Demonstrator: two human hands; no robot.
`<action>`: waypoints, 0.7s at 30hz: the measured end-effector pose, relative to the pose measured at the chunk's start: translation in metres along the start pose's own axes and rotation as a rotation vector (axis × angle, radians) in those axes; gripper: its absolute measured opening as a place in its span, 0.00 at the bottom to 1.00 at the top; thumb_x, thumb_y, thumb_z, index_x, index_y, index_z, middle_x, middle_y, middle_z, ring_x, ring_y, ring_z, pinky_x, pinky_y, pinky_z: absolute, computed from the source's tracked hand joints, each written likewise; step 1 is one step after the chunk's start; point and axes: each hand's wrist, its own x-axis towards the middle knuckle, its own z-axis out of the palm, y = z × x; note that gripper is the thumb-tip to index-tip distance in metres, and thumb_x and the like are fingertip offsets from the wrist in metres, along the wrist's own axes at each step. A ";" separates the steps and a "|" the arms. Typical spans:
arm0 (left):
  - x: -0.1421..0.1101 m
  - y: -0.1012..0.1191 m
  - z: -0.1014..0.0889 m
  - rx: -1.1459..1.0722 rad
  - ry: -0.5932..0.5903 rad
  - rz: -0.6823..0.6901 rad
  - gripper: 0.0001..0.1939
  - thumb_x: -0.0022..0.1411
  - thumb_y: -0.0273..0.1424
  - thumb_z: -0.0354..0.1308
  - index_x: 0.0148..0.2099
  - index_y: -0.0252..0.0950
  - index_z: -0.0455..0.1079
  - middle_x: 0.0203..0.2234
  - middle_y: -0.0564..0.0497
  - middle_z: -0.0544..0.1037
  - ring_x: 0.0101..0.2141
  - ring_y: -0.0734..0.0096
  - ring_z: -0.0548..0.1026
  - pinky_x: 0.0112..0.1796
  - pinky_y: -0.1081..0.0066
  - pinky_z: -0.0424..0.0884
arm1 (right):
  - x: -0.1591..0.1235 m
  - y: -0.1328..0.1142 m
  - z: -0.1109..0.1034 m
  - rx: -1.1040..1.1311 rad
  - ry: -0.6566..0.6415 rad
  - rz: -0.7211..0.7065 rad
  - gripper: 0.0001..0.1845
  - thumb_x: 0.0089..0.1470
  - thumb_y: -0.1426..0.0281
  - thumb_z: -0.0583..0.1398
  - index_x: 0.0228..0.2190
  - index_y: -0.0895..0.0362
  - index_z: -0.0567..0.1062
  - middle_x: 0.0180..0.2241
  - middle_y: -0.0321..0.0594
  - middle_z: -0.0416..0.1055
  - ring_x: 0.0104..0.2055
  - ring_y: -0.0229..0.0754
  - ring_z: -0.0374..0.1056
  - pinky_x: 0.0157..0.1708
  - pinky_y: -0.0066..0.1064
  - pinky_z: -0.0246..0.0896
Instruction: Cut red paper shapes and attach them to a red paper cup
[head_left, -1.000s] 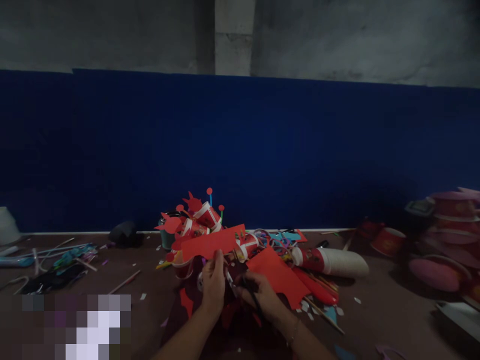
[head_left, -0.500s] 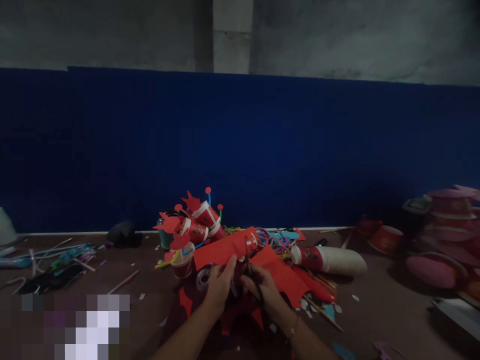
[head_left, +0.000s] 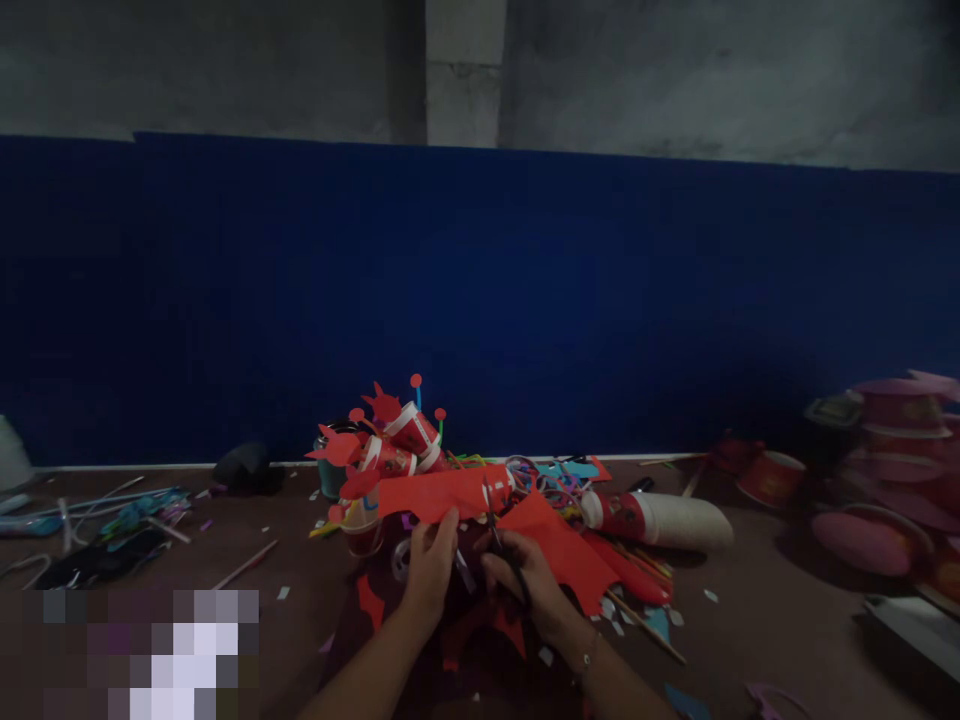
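Note:
A strip of red paper (head_left: 431,494) is pinched in my left hand (head_left: 433,560) by its lower edge. My right hand (head_left: 525,575) grips dark-handled scissors (head_left: 517,573), whose blades point up beside the right part of the strip. Whether the blades touch the paper I cannot tell. Just right of the scissors lies a larger red paper sheet (head_left: 559,545) with a ragged edge. Behind my left hand, a roll of tape (head_left: 401,560) is partly hidden. Red paper scraps (head_left: 487,635) lie below my hands.
Decorated red paper cups (head_left: 390,460) with cut-out shapes stand behind the strip. A stack of white cups (head_left: 686,522) lies on its side to the right. Straws and scraps (head_left: 127,525) litter the left. Red and pink crafts (head_left: 900,460) pile up far right. A blue panel (head_left: 480,300) rises behind.
My left hand has shifted slightly left and turned the red paper strip flatter, lowering its right end. My right hand with the scissors has barely moved.

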 end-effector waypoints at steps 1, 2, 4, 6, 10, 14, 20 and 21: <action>0.001 -0.001 -0.001 0.001 0.007 0.001 0.24 0.39 0.47 0.65 0.17 0.36 0.57 0.11 0.62 0.58 0.15 0.83 0.56 0.18 0.78 0.55 | 0.000 0.000 0.000 -0.003 -0.006 -0.003 0.22 0.40 0.54 0.64 0.30 0.59 0.71 0.15 0.28 0.64 0.12 0.29 0.56 0.12 0.21 0.48; 0.001 -0.003 -0.001 -0.001 0.014 0.001 0.23 0.39 0.46 0.65 0.18 0.36 0.59 0.12 0.62 0.60 0.15 0.82 0.58 0.18 0.78 0.56 | 0.000 0.000 0.000 -0.003 -0.009 -0.007 0.22 0.41 0.54 0.64 0.30 0.59 0.71 0.16 0.29 0.65 0.12 0.29 0.56 0.12 0.21 0.48; 0.002 -0.004 -0.002 -0.010 0.029 -0.003 0.22 0.39 0.46 0.65 0.19 0.36 0.61 0.12 0.61 0.61 0.16 0.81 0.59 0.18 0.77 0.57 | 0.001 0.002 -0.001 0.002 -0.018 -0.005 0.22 0.41 0.54 0.64 0.31 0.59 0.70 0.16 0.29 0.65 0.13 0.29 0.56 0.12 0.21 0.49; 0.002 -0.003 -0.002 -0.002 0.023 -0.002 0.22 0.39 0.47 0.65 0.18 0.36 0.61 0.11 0.61 0.61 0.15 0.81 0.59 0.18 0.77 0.57 | 0.002 0.004 -0.001 0.003 -0.027 -0.004 0.23 0.41 0.54 0.64 0.32 0.59 0.70 0.16 0.29 0.65 0.13 0.30 0.57 0.12 0.21 0.49; -0.003 0.001 0.001 0.041 -0.037 0.002 0.21 0.40 0.46 0.65 0.16 0.36 0.63 0.09 0.61 0.59 0.14 0.78 0.60 0.17 0.76 0.57 | 0.003 0.006 0.001 0.004 -0.030 -0.020 0.23 0.40 0.53 0.64 0.30 0.60 0.70 0.16 0.30 0.65 0.14 0.30 0.57 0.14 0.22 0.50; -0.008 0.005 0.003 0.058 -0.063 -0.014 0.18 0.40 0.44 0.66 0.17 0.36 0.66 0.08 0.60 0.61 0.16 0.75 0.64 0.19 0.76 0.59 | 0.003 0.003 0.002 -0.009 -0.011 -0.042 0.23 0.39 0.53 0.65 0.29 0.60 0.70 0.15 0.30 0.65 0.14 0.30 0.55 0.14 0.22 0.49; -0.009 0.009 0.005 0.059 -0.053 -0.015 0.19 0.39 0.45 0.66 0.18 0.35 0.66 0.09 0.60 0.61 0.16 0.77 0.63 0.19 0.76 0.60 | 0.001 -0.001 0.003 -0.017 -0.011 -0.030 0.24 0.39 0.52 0.64 0.28 0.60 0.70 0.15 0.30 0.65 0.15 0.30 0.56 0.14 0.22 0.49; -0.009 0.009 0.005 0.062 -0.059 -0.017 0.19 0.39 0.45 0.66 0.17 0.35 0.66 0.08 0.60 0.61 0.15 0.77 0.63 0.19 0.76 0.59 | 0.001 -0.001 0.003 -0.019 -0.005 -0.034 0.23 0.39 0.52 0.64 0.28 0.60 0.70 0.15 0.30 0.65 0.15 0.30 0.56 0.14 0.22 0.49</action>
